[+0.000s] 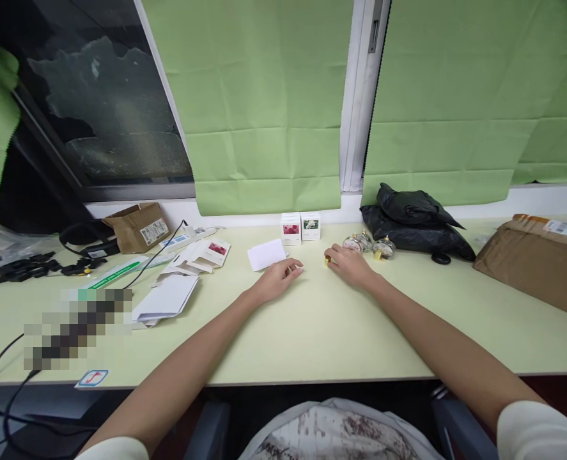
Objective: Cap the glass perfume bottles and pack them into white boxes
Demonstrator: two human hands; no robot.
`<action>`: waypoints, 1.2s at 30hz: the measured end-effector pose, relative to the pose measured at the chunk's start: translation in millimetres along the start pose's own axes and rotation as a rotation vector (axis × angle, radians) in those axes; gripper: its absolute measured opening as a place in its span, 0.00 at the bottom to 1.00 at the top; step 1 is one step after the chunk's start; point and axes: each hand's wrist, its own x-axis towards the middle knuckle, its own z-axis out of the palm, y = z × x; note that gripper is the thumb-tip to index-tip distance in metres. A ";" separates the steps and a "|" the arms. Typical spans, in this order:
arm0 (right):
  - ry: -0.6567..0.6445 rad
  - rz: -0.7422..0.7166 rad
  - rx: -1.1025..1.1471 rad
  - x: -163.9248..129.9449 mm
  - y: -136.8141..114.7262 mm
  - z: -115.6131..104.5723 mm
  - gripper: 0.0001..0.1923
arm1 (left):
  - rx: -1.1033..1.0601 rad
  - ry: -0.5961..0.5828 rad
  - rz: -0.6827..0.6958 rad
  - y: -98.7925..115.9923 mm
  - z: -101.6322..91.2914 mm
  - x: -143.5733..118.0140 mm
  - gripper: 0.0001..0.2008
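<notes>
My right hand (350, 265) rests low over the table with its fingertips closed around a small gold cap (328, 260). Just beyond that hand stand several round glass bottles (358, 242) with gold tops, and a gold piece (377, 255) lies in front of one of them. My left hand (278, 280) lies on the table with loosely bent fingers and thumb apart, nothing between them. Behind it is a folded white paper (266, 254). Two small white boxes with flower pictures, one red (291, 230) and one white (310, 227), stand side by side further back.
Flattened white cartons (170, 297) are piled on the left, near a brown open box (139, 229) and cables. Black plastic bags (415, 223) lie at the back right, with a black round lid (440, 258) before them. A large brown carton (535, 265) sits far right.
</notes>
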 end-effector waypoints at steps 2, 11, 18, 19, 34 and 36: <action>0.009 0.019 -0.008 1.5 3.9 2.3 0.10 | 0.011 -0.008 0.002 -0.3 -0.1 0.1 0.22; -0.059 0.169 -0.100 2.7 21.3 1.6 0.13 | 0.023 -0.013 0.004 -4.1 1.1 0.8 0.23; -0.047 0.212 -0.162 2.4 21.6 -6.0 0.15 | 0.034 -0.023 -0.003 -1.7 -0.3 0.8 0.23; -0.031 0.222 -0.156 2.2 23.7 -8.7 0.15 | 0.032 -0.025 -0.002 -1.3 -0.5 0.6 0.24; -0.210 0.242 -0.018 -2.1 56.5 -3.1 0.11 | 0.034 -0.018 0.001 -1.4 -0.3 -0.4 0.23; -0.215 0.235 -0.006 -2.2 60.7 -1.4 0.11 | 0.030 -0.019 0.007 -1.0 -0.6 -0.6 0.23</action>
